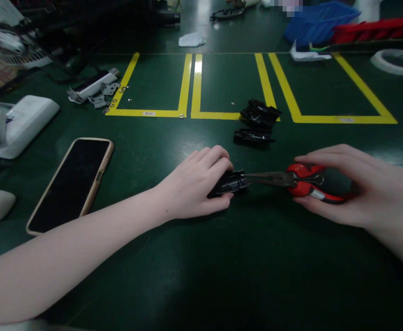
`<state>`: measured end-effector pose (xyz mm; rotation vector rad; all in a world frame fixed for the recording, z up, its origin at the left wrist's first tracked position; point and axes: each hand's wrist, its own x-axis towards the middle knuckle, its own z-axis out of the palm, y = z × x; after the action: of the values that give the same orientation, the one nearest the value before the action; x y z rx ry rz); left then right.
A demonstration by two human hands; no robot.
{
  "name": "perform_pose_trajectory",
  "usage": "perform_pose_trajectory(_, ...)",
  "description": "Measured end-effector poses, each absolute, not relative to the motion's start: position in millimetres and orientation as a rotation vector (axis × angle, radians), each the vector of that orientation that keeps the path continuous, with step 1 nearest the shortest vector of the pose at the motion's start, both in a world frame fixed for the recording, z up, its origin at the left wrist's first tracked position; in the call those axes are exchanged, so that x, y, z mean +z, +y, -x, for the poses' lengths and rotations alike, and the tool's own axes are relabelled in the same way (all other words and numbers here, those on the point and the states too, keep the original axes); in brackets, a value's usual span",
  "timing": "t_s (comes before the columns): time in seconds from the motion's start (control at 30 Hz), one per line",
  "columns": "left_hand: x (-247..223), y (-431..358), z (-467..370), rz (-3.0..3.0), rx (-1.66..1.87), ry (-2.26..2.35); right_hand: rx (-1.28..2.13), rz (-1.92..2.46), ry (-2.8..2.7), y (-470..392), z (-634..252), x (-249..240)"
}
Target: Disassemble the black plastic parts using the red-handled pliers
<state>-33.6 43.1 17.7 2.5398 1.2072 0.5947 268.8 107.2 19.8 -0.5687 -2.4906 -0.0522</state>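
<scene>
My left hand is wrapped round a black plastic part low over the green table. In my right hand are red-handled needle-nose pliers, held between thumb and fingers. The long metal jaws point left, and their tips meet the right end of the black part. Whether the jaws grip anything is too small to tell. Behind the part lie more black plastic pieces and a single black piece.
A phone lies at the left, near a white device. Metal brackets and small rings are by the yellow tape outlines. Farther back are a blue bin, a red tray and a tape roll.
</scene>
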Motion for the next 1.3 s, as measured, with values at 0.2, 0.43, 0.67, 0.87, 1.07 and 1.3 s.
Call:
perform_pose_trajectory(0.2, 20.7, 43.6, 34.6, -2.462, 0.659, 1.121, -0.049, 0.568, -2.511, 106.3, -269.0, 20.4)
perform_pose_trajectory(0.43, 22.5, 41.7, 33.3, -2.401, 0.643, 1.118, -0.023, 0.583, -2.501, 106.1, -268.3, 18.1)
perform_pose_trajectory(0.67, 23.7, 41.0, 32.2, -2.411, 0.541, 1.149, 0.061, 0.55, -2.55, 108.2, -270.2, 17.0)
perform_pose_trajectory(0.87, 25.1, 40.9, 32.0, -2.428, 0.494, 1.15, 0.161, 0.562, -2.559, 106.5, -270.5, 14.0)
perform_pose_trajectory(1.07, 25.3, 41.5, 31.9, -2.45, 0.476, 1.147, 0.214, 0.614, -2.557, 99.7, -267.9, 13.6)
perform_pose_trajectory(1.3, 23.8, 41.5, 33.4, -2.519, 0.486, 1.133, 0.247, 0.594, -2.578, 100.6, -266.1, 13.1)
